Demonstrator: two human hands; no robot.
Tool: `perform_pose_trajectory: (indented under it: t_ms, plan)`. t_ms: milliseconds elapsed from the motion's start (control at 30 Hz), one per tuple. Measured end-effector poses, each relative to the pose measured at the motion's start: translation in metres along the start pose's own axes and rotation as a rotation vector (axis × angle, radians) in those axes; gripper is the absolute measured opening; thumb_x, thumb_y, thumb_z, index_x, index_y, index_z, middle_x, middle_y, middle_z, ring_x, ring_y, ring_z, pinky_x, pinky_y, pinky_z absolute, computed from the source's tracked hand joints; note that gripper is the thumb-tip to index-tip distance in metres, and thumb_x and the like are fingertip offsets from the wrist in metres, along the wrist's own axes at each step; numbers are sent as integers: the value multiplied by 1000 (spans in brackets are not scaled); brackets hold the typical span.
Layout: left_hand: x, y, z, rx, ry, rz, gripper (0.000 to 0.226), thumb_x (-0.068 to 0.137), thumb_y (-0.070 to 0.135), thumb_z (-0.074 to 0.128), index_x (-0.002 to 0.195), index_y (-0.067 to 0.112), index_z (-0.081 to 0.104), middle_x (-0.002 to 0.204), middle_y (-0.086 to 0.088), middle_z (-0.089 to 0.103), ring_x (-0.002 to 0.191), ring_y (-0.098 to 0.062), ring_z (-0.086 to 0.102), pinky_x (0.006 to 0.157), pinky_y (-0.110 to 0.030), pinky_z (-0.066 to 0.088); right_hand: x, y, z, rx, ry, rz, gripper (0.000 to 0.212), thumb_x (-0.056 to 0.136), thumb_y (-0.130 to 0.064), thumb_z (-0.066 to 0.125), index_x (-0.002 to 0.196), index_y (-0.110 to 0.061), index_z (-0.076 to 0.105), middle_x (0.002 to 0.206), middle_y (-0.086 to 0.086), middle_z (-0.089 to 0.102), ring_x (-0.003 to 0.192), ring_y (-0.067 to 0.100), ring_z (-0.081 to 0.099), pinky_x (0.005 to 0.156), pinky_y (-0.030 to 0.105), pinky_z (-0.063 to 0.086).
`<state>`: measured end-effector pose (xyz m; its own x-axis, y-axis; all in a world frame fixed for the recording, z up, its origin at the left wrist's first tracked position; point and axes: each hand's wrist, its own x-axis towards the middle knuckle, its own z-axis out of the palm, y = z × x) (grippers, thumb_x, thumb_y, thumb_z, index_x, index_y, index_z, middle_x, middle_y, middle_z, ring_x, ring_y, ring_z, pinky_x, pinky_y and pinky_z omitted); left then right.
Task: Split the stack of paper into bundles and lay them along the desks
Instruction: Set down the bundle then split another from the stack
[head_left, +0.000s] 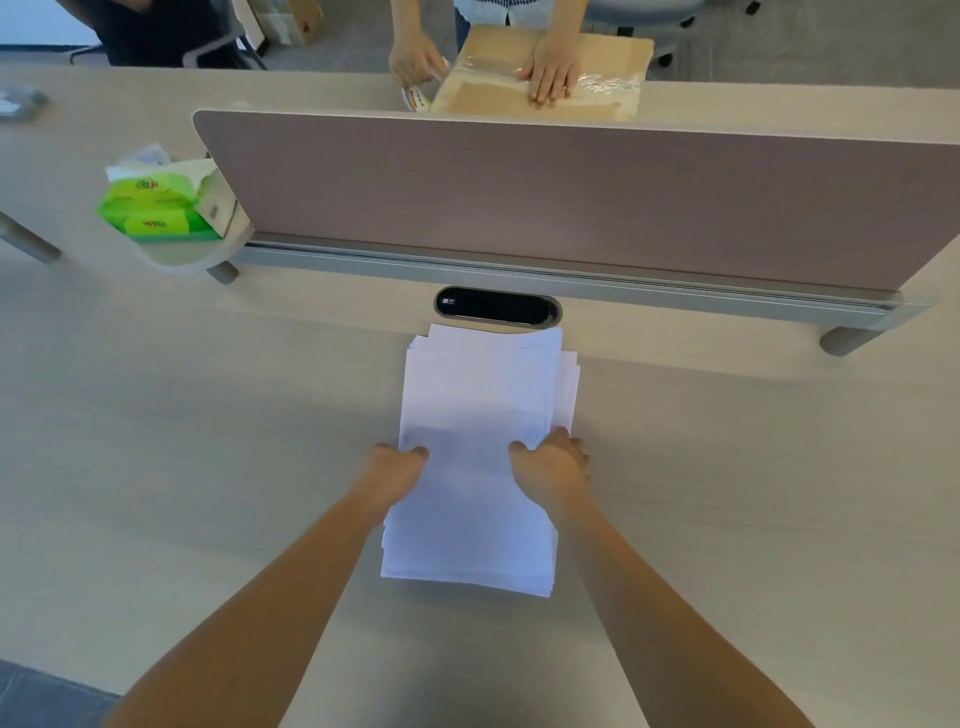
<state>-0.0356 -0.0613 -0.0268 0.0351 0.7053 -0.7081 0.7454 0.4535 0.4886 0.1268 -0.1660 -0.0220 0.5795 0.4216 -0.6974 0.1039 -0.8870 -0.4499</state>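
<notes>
white paper (480, 415), mauve divider (571, 197), green tissue packs (150, 208).

You are in an office: a shared pale desk (208, 415) carries a mauve divider screen (571, 197), an oval cable port (496, 307), and a wheeled chair (644, 13) stands beyond.

Bright, even light; soft shadows; wide-angle bending at edges; slight softness.

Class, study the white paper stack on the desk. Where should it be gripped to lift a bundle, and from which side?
Take the paper stack by its two long side edges, one hand from each side, as the left hand and right hand do here. It lies flat with loose sheets fanned, so a two-sided pinch likely keeps them together.
</notes>
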Motion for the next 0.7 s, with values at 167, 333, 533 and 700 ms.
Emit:
perform_pose_trajectory:
  t_ms: [167, 333, 533, 700]
  plan:
    - [1, -1, 3, -12, 3, 15, 16, 86, 26, 60, 80, 12, 58, 82, -6, 64, 77, -27, 63, 80, -38, 53, -14, -3, 7, -52, 74, -119, 59, 90, -39, 54, 135, -3, 40, 138, 16, 37, 130, 35, 33, 108, 45, 34]
    - [2, 1, 4, -22, 1, 2, 20, 87, 26, 60, 94, 8, 55, 80, -3, 60, 78, -26, 62, 75, -35, 51, -17, -5, 11, -69, 31, -166, 70, 93, -39, 50, 145, 1, 25, 146, 16, 35, 135, 35, 35, 110, 46, 36]
    - [0, 3, 2, -9, -17, -21, 31, 80, 32, 62, 98, 7, 61, 86, -6, 68, 79, -25, 67, 74, -35, 54, -31, -8, 21, -138, -17, -206, 86, 93, -37, 48, 154, 0, -1, 161, 16, 11, 147, 35, 16, 118, 45, 22]
    - [3, 2, 1, 23, -32, -15, 48, 68, 41, 59, 100, 6, 65, 91, -10, 71, 81, -29, 70, 79, -41, 58, -26, -11, 21, -12, -1, -146, 85, 90, -37, 54, 152, -4, 6, 152, 15, 21, 138, 36, 29, 114, 48, 31]
